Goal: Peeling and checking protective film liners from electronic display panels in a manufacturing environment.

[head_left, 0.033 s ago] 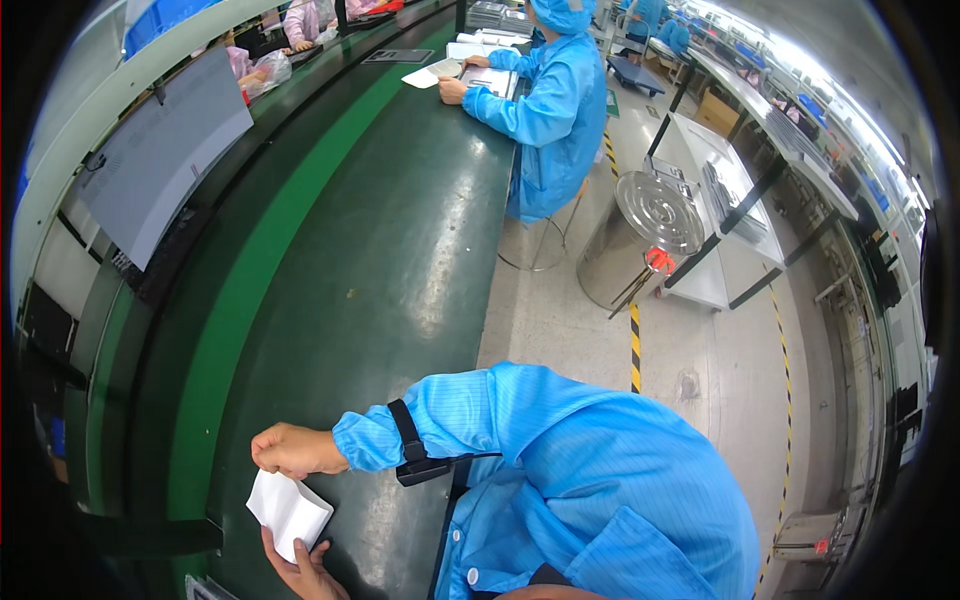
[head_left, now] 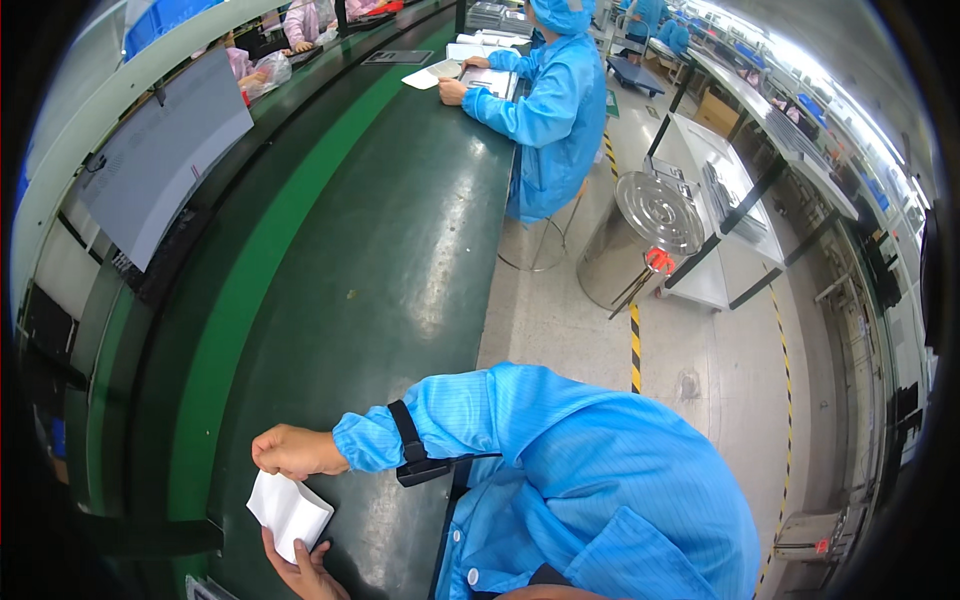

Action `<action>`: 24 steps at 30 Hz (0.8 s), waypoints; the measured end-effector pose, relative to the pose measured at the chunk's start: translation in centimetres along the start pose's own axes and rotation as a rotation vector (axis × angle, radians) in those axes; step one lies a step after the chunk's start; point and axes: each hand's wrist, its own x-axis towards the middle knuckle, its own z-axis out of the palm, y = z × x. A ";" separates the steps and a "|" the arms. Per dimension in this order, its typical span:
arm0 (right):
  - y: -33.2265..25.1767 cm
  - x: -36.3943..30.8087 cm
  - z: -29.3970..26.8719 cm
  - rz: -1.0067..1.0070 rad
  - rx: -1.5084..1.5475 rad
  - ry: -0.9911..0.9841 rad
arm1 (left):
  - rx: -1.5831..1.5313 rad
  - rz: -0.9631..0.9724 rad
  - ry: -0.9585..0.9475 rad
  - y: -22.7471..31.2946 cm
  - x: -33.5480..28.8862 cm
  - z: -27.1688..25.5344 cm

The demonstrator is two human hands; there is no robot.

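Note:
A small white folded sheet (head_left: 292, 510), paper-like and creased lengthwise, is held tilted over the green tabletop at the lower left. My left hand (head_left: 303, 574) grips its lower edge, thumb and fingers around the near end. At the upper edge my right hand (head_left: 297, 450) is closed with its fingers curled in, touching the sheet; the fingertips are hidden behind the hand. The right forearm, in a blue sleeve with a black strap (head_left: 406, 432) and a small black box, reaches in from the right.
The long dark green workbench (head_left: 360, 270) carries a lighter green stripe. Up the bench, a co-worker (head_left: 555, 110) in blue handles white sheets. A grey panel (head_left: 170, 150) leans at left. A lidded metal bin (head_left: 640, 235) and a white rack (head_left: 720, 180) stand at right.

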 end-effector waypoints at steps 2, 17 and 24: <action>0.1 0.1 0.0 0.009 -0.018 0.006 | -0.005 -0.002 -0.002 -0.1 0.0 0.0; 0.5 0.3 0.1 0.064 -0.158 0.024 | -0.012 -0.011 -0.007 -0.1 0.1 -0.3; 0.9 0.5 0.0 0.086 -0.152 0.014 | -0.002 -0.027 0.012 0.3 -0.2 0.0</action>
